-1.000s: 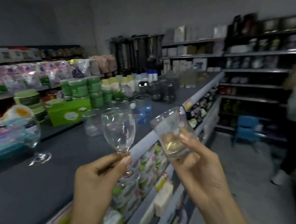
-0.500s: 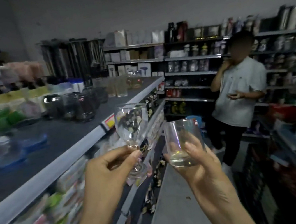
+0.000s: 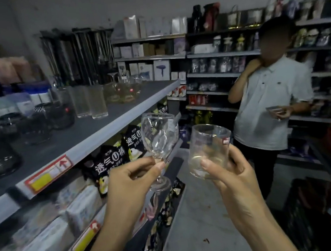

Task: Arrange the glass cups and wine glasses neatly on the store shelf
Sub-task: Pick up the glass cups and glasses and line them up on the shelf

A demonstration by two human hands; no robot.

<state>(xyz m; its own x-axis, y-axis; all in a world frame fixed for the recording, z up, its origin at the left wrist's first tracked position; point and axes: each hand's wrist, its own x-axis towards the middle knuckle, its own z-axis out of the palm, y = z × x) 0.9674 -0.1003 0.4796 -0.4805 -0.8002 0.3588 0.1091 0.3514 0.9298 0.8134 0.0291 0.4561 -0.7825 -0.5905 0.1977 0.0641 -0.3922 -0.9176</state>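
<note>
Writing: black packets read "透气 U".
Left hand: pinches stem of clear wine glass.
Right hand: grips clear red-stickered glass tumbler.

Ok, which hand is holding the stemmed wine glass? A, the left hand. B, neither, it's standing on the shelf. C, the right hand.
A: the left hand pinches the wine glass by its stem, while the right hand grips the straight-sided glass cup.

clear glossy glass cup, matt grey shelf
</note>
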